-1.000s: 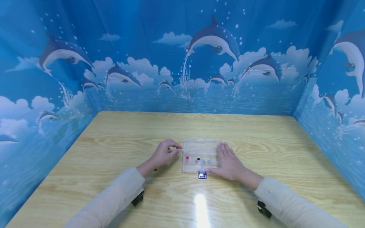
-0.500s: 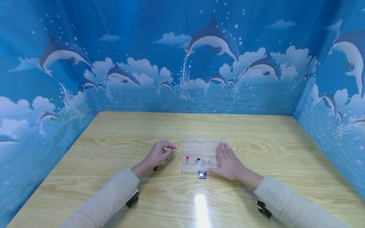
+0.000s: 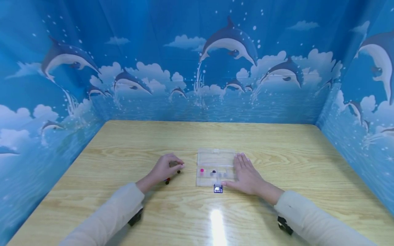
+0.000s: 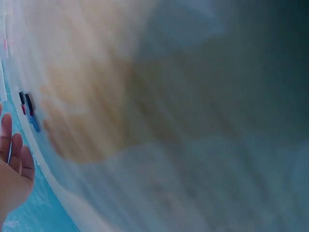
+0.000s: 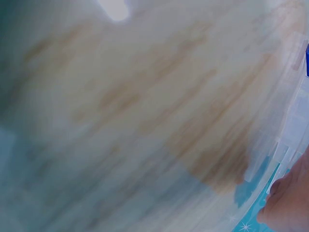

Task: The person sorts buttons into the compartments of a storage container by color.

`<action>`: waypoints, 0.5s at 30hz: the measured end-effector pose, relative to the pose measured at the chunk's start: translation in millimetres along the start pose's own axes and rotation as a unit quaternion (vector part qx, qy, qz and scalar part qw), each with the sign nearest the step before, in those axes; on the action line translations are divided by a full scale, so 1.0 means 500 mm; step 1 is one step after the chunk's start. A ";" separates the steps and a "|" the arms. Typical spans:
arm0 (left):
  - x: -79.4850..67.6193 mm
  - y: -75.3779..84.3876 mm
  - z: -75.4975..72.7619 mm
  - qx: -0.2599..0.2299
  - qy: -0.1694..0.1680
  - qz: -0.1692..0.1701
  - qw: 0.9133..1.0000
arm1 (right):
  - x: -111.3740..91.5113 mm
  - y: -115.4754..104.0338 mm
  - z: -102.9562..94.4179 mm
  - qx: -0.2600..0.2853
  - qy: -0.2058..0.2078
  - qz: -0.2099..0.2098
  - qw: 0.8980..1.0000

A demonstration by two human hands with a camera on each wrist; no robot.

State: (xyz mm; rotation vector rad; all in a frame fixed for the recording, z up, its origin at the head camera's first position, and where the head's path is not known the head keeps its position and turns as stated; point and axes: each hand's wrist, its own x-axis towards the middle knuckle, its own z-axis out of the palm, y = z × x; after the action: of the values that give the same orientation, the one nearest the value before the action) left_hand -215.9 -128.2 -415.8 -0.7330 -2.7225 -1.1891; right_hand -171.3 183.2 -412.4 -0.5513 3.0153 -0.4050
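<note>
A clear plastic box (image 3: 216,158) lies opened out on the table, its lid toward the back. In its front part are a small pink-topped piece (image 3: 201,170) and a small black-topped piece (image 3: 213,172). The right hand (image 3: 246,176) rests flat along the box's right edge, thumb beside the blue label (image 3: 218,188). Left of the box, the left hand (image 3: 164,169) hovers with loosely bent fingers, thumb near index finger. Small dark pieces (image 3: 167,181) lie under it; in the left wrist view they are short sticks (image 4: 32,111), black, red and blue, beyond the fingers.
The wood-grain table (image 3: 261,136) runs back to a blue dolphin curtain (image 3: 154,44) on three sides. Light glares off the tabletop in front of the box. Both sleeved forearms come in from the front.
The left hand has drawn away from the box's left edge, moving left and slightly toward the front, over the small pieces. The right hand and the box have stayed put.
</note>
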 end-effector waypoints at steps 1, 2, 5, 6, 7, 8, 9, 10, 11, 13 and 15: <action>-0.001 -0.002 -0.001 -0.002 -0.001 0.002 1.000 | 0.000 0.000 0.000 0.000 -0.001 0.000 1.000; -0.003 -0.003 -0.002 -0.001 -0.001 0.002 1.000 | 0.000 -0.001 0.000 0.001 -0.001 0.001 1.000; -0.005 -0.004 -0.006 -0.003 -0.003 0.007 1.000 | 0.000 -0.002 -0.001 0.002 -0.001 0.001 1.000; -0.006 -0.005 -0.007 -0.004 -0.004 0.008 1.000 | 0.000 -0.002 -0.001 0.003 -0.001 0.001 1.000; -0.007 -0.005 -0.008 -0.003 -0.005 0.011 1.000 | 0.000 -0.002 -0.002 0.003 -0.001 0.001 1.000; -0.008 -0.005 -0.009 -0.001 -0.007 0.015 1.000 | 0.000 -0.002 -0.002 0.004 -0.001 0.000 1.000; -0.008 -0.006 -0.010 -0.001 -0.009 0.017 1.000 | -0.001 -0.003 -0.002 0.005 -0.001 0.000 1.000; -0.008 -0.006 -0.011 0.000 -0.012 0.020 1.000 | -0.001 -0.003 -0.002 0.005 -0.001 0.000 1.000; -0.009 -0.006 -0.012 0.002 -0.015 0.020 1.000 | -0.001 -0.003 -0.003 0.006 0.000 0.001 1.000; -0.009 -0.008 -0.013 0.008 -0.020 0.020 1.000 | -0.001 -0.003 -0.003 0.006 -0.001 0.000 1.000; -0.010 -0.010 -0.014 0.013 -0.026 0.014 0.999 | -0.001 -0.004 -0.003 0.007 -0.001 0.000 1.000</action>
State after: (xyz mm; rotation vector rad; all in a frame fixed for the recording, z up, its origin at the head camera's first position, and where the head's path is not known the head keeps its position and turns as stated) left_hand -214.6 -138.0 -415.3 -0.8077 -2.7544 -1.1422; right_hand -170.4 182.0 -410.5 -0.5510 3.0090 -0.4239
